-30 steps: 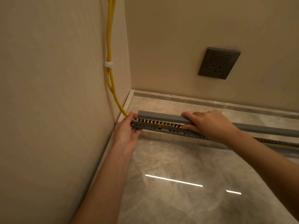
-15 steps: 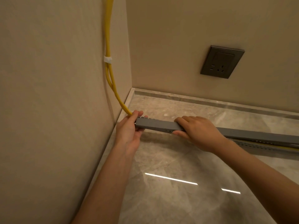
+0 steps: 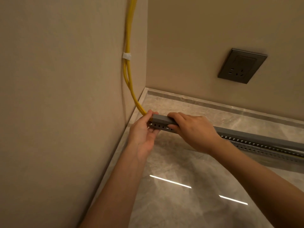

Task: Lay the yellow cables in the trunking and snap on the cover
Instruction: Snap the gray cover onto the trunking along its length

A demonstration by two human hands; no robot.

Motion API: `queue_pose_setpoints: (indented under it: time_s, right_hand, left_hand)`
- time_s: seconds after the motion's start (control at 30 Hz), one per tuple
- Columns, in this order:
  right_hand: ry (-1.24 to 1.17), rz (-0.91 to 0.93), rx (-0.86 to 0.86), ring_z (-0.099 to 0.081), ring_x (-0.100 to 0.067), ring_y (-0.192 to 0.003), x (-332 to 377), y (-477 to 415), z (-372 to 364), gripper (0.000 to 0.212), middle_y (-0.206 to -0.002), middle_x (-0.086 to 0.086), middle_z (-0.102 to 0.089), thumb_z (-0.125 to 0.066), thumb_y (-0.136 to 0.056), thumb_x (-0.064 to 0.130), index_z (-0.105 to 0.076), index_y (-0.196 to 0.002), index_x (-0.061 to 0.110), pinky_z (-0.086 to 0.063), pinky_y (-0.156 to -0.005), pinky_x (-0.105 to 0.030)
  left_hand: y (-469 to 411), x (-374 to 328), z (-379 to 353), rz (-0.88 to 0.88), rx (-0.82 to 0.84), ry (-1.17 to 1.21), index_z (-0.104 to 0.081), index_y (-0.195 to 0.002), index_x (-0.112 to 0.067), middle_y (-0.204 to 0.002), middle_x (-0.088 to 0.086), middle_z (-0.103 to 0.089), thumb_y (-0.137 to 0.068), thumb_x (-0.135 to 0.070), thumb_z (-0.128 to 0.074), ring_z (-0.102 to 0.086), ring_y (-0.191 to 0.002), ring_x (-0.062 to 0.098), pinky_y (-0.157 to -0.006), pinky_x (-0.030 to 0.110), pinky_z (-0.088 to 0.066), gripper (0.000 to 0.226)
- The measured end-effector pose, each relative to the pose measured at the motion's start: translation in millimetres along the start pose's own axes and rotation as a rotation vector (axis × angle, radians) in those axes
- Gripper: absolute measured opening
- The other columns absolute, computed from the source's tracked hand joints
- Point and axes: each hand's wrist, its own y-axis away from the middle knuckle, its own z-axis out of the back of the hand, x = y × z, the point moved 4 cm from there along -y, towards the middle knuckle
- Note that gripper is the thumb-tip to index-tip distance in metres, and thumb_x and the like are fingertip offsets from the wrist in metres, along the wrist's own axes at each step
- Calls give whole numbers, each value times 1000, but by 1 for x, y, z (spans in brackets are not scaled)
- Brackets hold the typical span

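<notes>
Running corner-to-right, the trunking (image 3: 162,127) has both hands' fingers (image 3: 174,116) clamped on it.

- Trunking (image 3: 263,148) lies on the floor (image 3: 189,203), running from centre toward 3 o'clock.
- Cover (image 3: 256,136) sits on it.
- Cables (image 3: 127,74) enter at 11 o'clock.
- Socket (image 3: 242,68) at 1 o'clock.

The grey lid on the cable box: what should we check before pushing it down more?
1. Lid lined up at the left end of the slotted channel: ok.
2. Lid seated further right: not ok, a gap shows at.
3. Yellow cables entering the end without being pinched: cannot tell.
4. Left hand steadying the end: ok.
5. Right hand pressing on top: ok.
</notes>
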Motion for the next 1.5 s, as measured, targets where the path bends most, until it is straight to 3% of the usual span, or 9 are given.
queue_pose_setpoints:
  time_s: [0.23,0.47,0.63,0.9,1.1,1.2,1.27,1.33,1.5]
  right_hand:
    - [-72,-55,22,-59,-18,-70,-4,-8,-2,37,-101,2,-65,-25,-95,41,-50,-116,23,-33,-53,-27]
    - [-103,-22,14,-58,-18,-75,1,-4,0,36,-103,2,-62,-32,-96,41,-48,-123,24,-38,-55,-28]
    - [14,0,34,-61,-21,-81,9,1,1,49,-108,-2,-63,-47,-90,44,-41,-133,21,-40,-56,-27]
    - [195,-57,-2,-66,-24,-69,19,5,-3,43,-96,-7,-70,-68,-78,11,-55,-119,7,-45,-47,-29]
    - [257,-18,91,-64,-24,-70,19,2,-12,31,-98,-5,-67,-56,-85,12,-51,-116,10,-33,-45,-28]
    - [283,-13,98,-64,-24,-72,18,1,-14,31,-99,-3,-66,-55,-85,12,-50,-115,10,-31,-45,-28]
    - [303,-19,93,-63,-23,-69,17,0,-14,31,-97,-2,-66,-56,-84,11,-50,-114,11,-30,-44,-28]
    - [315,-22,80,-63,-23,-66,18,0,-13,29,-93,-2,-67,-58,-83,11,-52,-111,11,-29,-43,-27]
    - [334,-49,6,-61,-23,-57,24,-4,-6,15,-74,-4,-68,-62,-77,9,-61,-91,9,-27,-42,-25]
  left_hand:
    - [1,-1,3,-5,23,-12,-62,-89,-3,-89,12,-68,-89,-13,-58,-68,-80,20,-69,33,-57,11]
    - [3,-3,1,-4,-11,-1,-60,-88,-3,-92,12,-67,-90,-12,-57,-64,-86,23,-73,36,-55,9]
    - [3,-3,-2,9,-37,11,-59,-88,-3,-91,13,-66,-90,-11,-57,-63,-86,24,-81,41,-52,9]
    - [7,0,-5,13,-102,32,-58,-88,-2,-93,14,-63,-89,-10,-59,-63,-84,23,-83,39,-53,8]
    - [9,6,7,-92,-113,-235,-62,-88,-8,-91,13,-67,-82,-25,-69,-68,-87,24,-72,34,-57,20]
    - [8,5,12,-73,-87,-580,-66,-90,-9,-83,11,-71,-80,-43,-67,-70,-72,22,-56,29,-56,36]
    - [9,3,14,-85,-115,-741,-65,-76,-11,-61,3,-65,-77,-54,-63,-63,-52,16,-44,25,-48,44]
    - [10,2,14,-94,-125,-772,-60,-65,-13,-46,-2,-53,-75,-53,-63,-49,-38,12,-38,22,-38,42]
    - [12,4,7,-134,-147,-665,-54,-58,-18,-36,-9,-39,-77,-40,-62,-30,-31,6,-32,17,-25,30]
